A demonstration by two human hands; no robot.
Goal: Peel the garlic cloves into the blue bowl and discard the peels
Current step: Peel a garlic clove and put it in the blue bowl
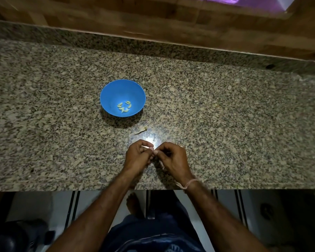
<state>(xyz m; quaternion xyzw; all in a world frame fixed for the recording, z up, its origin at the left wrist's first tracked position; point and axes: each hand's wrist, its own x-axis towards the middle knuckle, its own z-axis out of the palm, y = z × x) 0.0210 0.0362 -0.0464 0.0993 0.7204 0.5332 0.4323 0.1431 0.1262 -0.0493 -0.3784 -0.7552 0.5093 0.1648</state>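
**Granite Surface Station: Clove in Hand, Risk Points**

Speckled granite forms the surface (pixel 225 115), backed by a wooden wall panel (pixel 153 19). A bright light patch falls on the stone just beyond the hands.

1. The blue bowl (pixel 107 95) stands upright on the surface, beyond the hands and slightly to the left. It is well apart from them.
2. The left hand (pixel 137 157) and right hand (pixel 173 159) meet above the near part of the surface. Both sets of fingers (pixel 144 143) are curled narrow, tips together.
3. They pinch a small pale item, judged to be a garlic clove (pixel 151 148). It is too small to tell whether any skin is on it.
4. A cluster of peeled cloves (pixel 124 106) lies at the bottom of the bowl.
5. One dry peel scrap (pixel 141 130) lies on the surface between the bowl and the hands, touching neither.

**Step in hand (judged):** skin removal from the pinched clove. Transfer to the bowl and peel disposal are not yet done.

**Possible faults**

- Slip: a smooth clove under a tight pinch may squirt out. From this position it could roll off the near edge to the floor.
- Missed drop: the bowl is out of direct reach, so a toss could overshoot the rim.
- Contamination: loose skin clinging to the fingers may fall into the bowl with the clove.
- Lost peel: pale scraps blend into the speckled stone and may be overlooked at disposal.
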